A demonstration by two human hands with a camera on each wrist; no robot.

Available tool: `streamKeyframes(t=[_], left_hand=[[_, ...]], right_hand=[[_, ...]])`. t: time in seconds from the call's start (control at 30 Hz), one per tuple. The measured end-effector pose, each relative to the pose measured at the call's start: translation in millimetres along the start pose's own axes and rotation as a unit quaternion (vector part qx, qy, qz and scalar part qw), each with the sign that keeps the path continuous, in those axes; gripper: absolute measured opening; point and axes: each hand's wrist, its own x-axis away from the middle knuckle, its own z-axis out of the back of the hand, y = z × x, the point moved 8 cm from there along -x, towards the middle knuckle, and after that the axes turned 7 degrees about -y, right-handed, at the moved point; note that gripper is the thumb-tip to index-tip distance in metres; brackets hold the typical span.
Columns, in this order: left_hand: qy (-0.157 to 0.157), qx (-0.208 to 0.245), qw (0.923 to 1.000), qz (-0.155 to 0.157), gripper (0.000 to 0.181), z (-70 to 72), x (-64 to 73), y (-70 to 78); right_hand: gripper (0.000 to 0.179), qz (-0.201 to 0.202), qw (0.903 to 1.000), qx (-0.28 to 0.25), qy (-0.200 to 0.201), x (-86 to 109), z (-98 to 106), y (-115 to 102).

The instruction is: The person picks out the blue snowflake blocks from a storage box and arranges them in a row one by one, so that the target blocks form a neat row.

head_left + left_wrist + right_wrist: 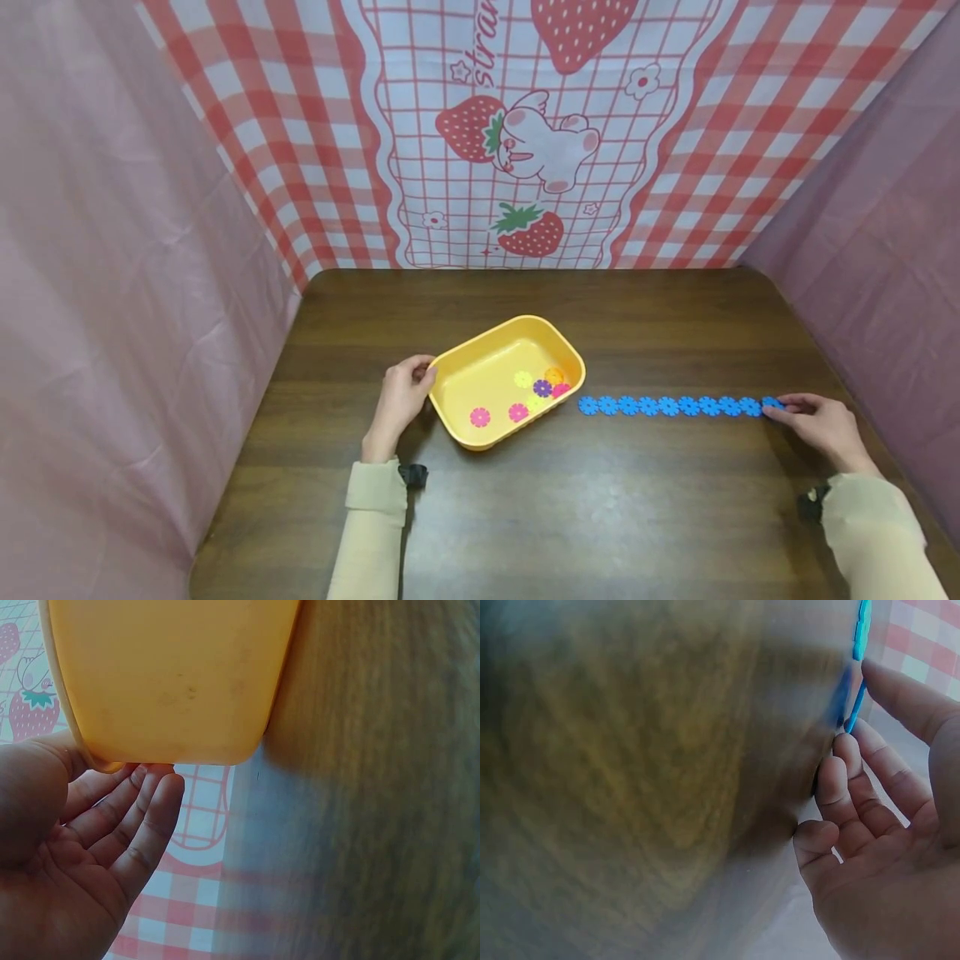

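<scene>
My left hand [399, 404] holds the left end of a yellow plastic basin [474, 354]; in the left wrist view the thumb lies over the rim and the fingers reach beneath it. Inside lie several loose snowflake discs: pink [480, 417], purple [542, 388], yellow and orange, mostly toward the near right side. To the right, a straight chain of blue snowflake discs [667, 407] stretches across the table. My right hand [828, 429] pinches the last disc at its right end between thumb and fingers, with a blue edge [857, 705] showing in the right wrist view.
The brown wooden table [600, 508] has rounded far corners. A red-and-white checked strawberry cloth [487, 233] hangs behind it, and pinkish curtains [112, 333] stand along both sides. The chain's left end lies close to the basin's right side.
</scene>
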Motion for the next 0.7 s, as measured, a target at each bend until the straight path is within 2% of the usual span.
streamKeyframes(t=[0.2, 0.53, 0.7], left_hand=[[-0.002, 0.003, 1.0000, 0.002, 0.018, -0.4, 0.0, -0.5], [0.002, 0.001, 1.0000, -0.001, 0.018, -1.4, -1.2, -4.7], [0.003, 0.018, 0.9998, -0.004, 0.022, 0.6, 0.2, -7.5]], right_hand=[[0.060, -0.002, 1.0000, 0.002, -0.006, 1.6, 0, -3], [0.071, -0.031, 0.9989, -0.025, -0.023, 5.5, -1, -2], [0.067, -0.009, 0.9998, -0.013, 0.015, 4.8, 4, -12]])
